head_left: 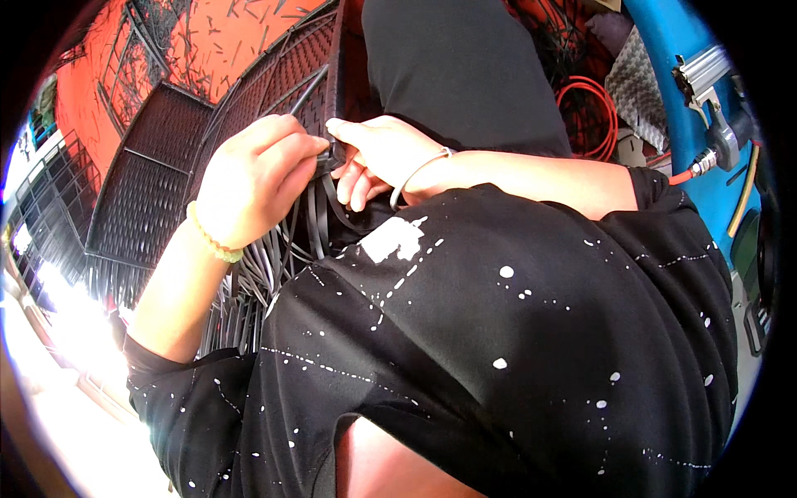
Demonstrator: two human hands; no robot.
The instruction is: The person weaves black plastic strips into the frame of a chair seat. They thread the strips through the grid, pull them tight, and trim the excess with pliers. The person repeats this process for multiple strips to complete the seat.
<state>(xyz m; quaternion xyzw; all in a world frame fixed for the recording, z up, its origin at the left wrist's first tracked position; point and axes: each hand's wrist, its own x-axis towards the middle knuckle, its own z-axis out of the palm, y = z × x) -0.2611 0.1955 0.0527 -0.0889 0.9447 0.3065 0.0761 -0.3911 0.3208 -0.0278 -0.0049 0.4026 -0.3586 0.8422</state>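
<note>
The left hand (257,170) is curled, its thumb and forefinger closed on a dark piece (325,161) at the near end of the panel's edge; whether that piece is strip or frame, I cannot tell. The right hand (382,153) lies just beside it, thumb stretched toward the same spot and fingers bent loosely below; whether it grips anything, I cannot tell. The woven black panel (278,79) is in front of the person, running from the hands toward the upper left, with its straight dark edge (335,66) beside the person's leg (465,75). A thin rod (310,90) slants up just beyond the left knuckles; its lower end is hidden by the hand. Black strips (320,217) hang below the hands, and more strips (241,319) fan out beneath the left forearm. A second woven section (141,195) is left of the left hand. The left wrist wears a beaded bracelet (217,241), the right a pale bangle (407,181). Short dark scraps (241,15) are scattered over a red surface (195,50). Right of the leg is a coil of red tube (613,116), and near the right rim a metal tool (722,133) lies against something blue (685,108).
</note>
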